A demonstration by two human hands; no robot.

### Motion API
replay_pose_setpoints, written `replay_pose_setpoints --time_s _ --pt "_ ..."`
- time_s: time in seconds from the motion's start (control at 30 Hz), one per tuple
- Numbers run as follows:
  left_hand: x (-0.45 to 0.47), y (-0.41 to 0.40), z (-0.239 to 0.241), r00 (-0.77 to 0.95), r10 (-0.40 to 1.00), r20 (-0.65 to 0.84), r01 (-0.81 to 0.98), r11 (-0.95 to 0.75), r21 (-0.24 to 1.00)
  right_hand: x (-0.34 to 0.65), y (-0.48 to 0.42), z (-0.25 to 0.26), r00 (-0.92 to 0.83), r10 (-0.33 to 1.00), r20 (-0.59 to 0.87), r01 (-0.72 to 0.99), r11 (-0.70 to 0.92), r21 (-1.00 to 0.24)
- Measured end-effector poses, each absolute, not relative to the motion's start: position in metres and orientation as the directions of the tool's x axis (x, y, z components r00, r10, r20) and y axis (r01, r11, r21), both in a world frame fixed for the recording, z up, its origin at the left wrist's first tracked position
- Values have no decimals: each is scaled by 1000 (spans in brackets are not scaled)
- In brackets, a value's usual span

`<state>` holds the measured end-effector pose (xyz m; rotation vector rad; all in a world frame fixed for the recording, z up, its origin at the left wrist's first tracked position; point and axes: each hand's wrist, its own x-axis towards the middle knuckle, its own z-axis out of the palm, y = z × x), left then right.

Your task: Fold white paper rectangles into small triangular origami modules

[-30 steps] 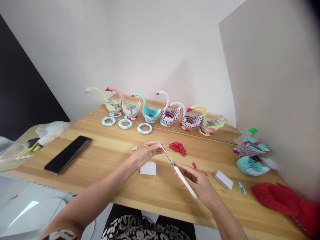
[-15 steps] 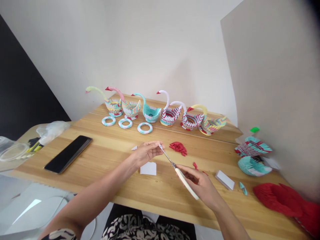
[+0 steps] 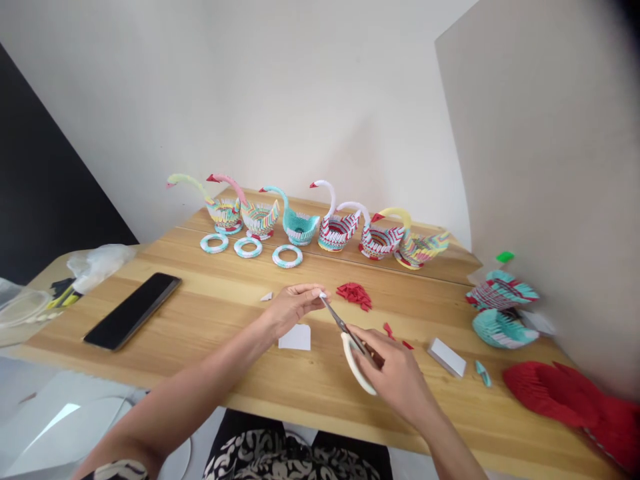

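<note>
My right hand (image 3: 395, 377) grips white-handled scissors (image 3: 350, 343) above the wooden table (image 3: 210, 313), blades pointing up-left. My left hand (image 3: 293, 305) pinches a tiny white piece of paper (image 3: 323, 294) right at the blade tips. A white paper rectangle (image 3: 296, 337) lies on the table just under the left hand. A small pile of red folded paper pieces (image 3: 356, 295) sits just beyond the scissors.
A row of several paper swans (image 3: 300, 223) lines the far edge, with three paper rings (image 3: 249, 247) in front. A black phone (image 3: 133, 311) lies left. A white paper stack (image 3: 447, 357), teal and red paper models (image 3: 503, 310) and a red pile (image 3: 565, 400) lie right.
My right hand has turned the scissors so the white handle loop now faces me, and the blades have closed in a little on the paper my left hand pinches.
</note>
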<state>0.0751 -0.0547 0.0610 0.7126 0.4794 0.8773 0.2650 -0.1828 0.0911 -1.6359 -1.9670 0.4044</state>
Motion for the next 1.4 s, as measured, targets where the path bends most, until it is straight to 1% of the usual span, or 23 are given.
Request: replay_pose_setpoints --time_s 0.1,0.17,0.23,0.3,0.33,0.4,0.47,0.53,0.6,0.63,0.73,0.8,0.87,0.9,0.97,1.03,1.07,1.13,1.23,1.4 --pt "75 -54 60 553 827 -105 -530 446 721 263 -180 95 -80 993 92 716 122 -687" --pt "75 -54 61 548 830 -103 -536 443 719 262 -181 98 -81 996 47 648 88 -756" --pt "75 -53 62 540 835 -108 -545 444 711 263 -183 102 -95 995 38 623 89 -777" --pt "73 -51 63 517 846 -128 -564 449 693 272 -184 107 -98 994 41 661 96 -744" --pt "72 -50 63 503 853 -140 -576 451 682 281 -182 109 -85 996 39 699 88 -710" --pt "71 -48 62 484 861 -156 -595 454 663 307 -171 111 11 999 50 787 22 -617" --pt "70 -47 61 487 859 -157 -602 460 652 342 -154 111 159 984 84 883 -103 -457" --pt "70 -48 60 506 850 -145 -601 468 648 380 -135 105 201 967 156 949 -153 -276" --pt "70 -49 59 521 844 -127 -601 469 647 414 -119 94 203 965 167 977 -189 -101" --pt "71 -49 58 527 842 -118 -600 467 650 429 -114 88 182 972 151 983 -179 -37" --pt "71 -50 59 533 840 -102 -592 456 665 456 -105 70 104 990 100 992 -110 62" --pt "72 -51 59 536 839 -96 -583 450 676 456 -101 65 82 990 114 991 -92 92" --pt "72 -52 61 542 836 -90 -574 446 687 437 -99 68 41 977 211 994 -60 86" --pt "73 -54 61 545 833 -90 -568 446 692 421 -99 72 -11 955 296 998 -6 58" --pt "74 -56 63 546 832 -97 -555 446 702 376 -102 83 -170 883 437 979 202 -28" --pt "75 -58 64 546 831 -107 -542 448 711 325 -106 92 -252 822 511 926 357 -119" --pt "76 -59 64 546 831 -110 -538 448 714 301 -109 95 -266 797 542 900 406 -155" --pt "77 -60 64 550 829 -104 -539 448 714 263 -113 98 -312 742 593 849 498 -177" --pt "78 -61 64 550 829 -98 -560 454 693 237 -115 95 -300 716 631 843 509 -176" --pt "78 -61 65 547 831 -101 -577 462 673 233 -109 90 -307 707 638 848 507 -154"
